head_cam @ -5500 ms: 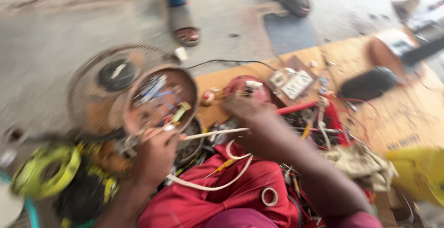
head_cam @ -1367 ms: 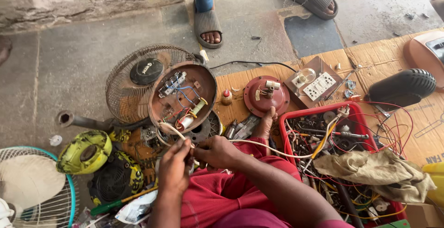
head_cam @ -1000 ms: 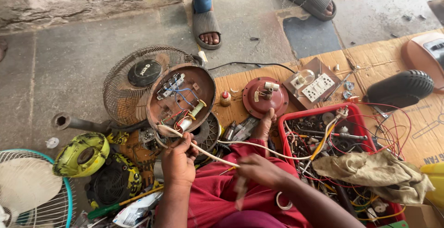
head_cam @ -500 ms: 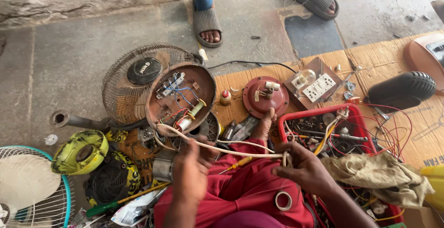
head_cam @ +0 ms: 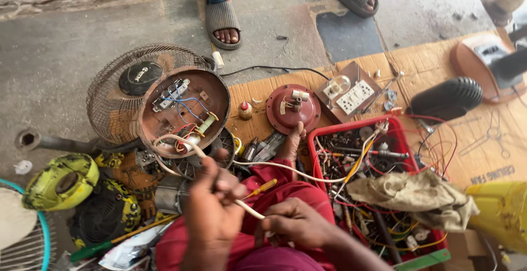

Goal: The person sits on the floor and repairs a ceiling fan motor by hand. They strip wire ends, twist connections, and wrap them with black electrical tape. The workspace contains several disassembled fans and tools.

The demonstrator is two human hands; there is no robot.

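Hands are both holding one thin white cable [head_cam: 250, 209] over the red lap. Left hand [head_cam: 211, 210] is pinching it higher up; right hand [head_cam: 293, 224] is gripping the near end. Its length is running up-left to the round brown fan base [head_cam: 184, 112].

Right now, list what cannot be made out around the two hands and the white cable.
- Head view: the white cable end is hidden inside the right hand.
- Left hand palm faces away.
- Red crate contents partly covered by a tan cloth.
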